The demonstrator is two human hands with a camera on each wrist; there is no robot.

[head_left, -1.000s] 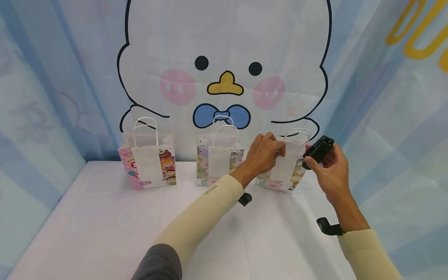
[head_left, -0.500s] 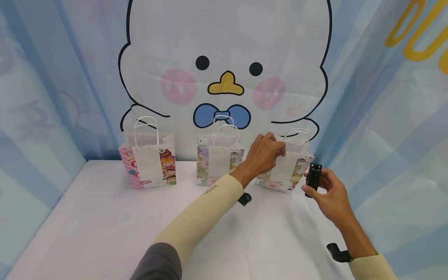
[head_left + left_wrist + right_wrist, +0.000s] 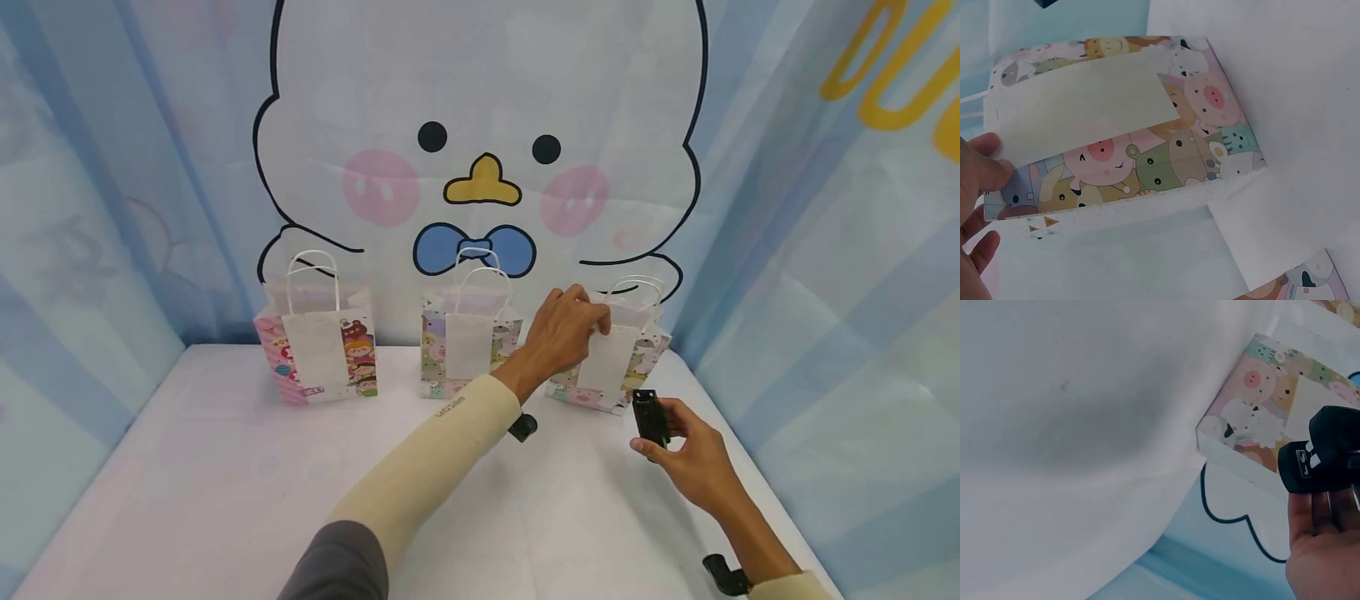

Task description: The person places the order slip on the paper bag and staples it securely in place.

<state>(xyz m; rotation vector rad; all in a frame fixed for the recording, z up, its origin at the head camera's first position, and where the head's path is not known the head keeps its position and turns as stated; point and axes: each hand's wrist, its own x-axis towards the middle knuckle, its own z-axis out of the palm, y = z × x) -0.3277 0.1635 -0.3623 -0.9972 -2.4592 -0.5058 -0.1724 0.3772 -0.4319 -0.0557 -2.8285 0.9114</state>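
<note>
My left hand [image 3: 568,329] pinches the upper edge of the rightmost paper gift bag [image 3: 604,367], which has white twisted handles and a cartoon-animal print around a plain white panel. In the left wrist view, the thumb and fingers [image 3: 985,181] are at the rim of that bag [image 3: 1166,153]. My right hand [image 3: 697,454] holds a small black stapler [image 3: 650,418] in front of the bag's right side, with the thumb below it and fingers behind. The right wrist view shows the stapler [image 3: 1325,450] in front of the printed bag [image 3: 1254,406].
A second animal-print bag [image 3: 470,350] stands upright in the middle, and a pink cartoon bag [image 3: 318,358] stands to the left. All three are along the back of the white table [image 3: 210,492]. Behind them hangs a curtain [image 3: 480,92] with a cartoon face.
My right hand has moved down and toward me, away from the bag's top, with the stapler turning more upright. The left hand has stayed at the bag's rim.
</note>
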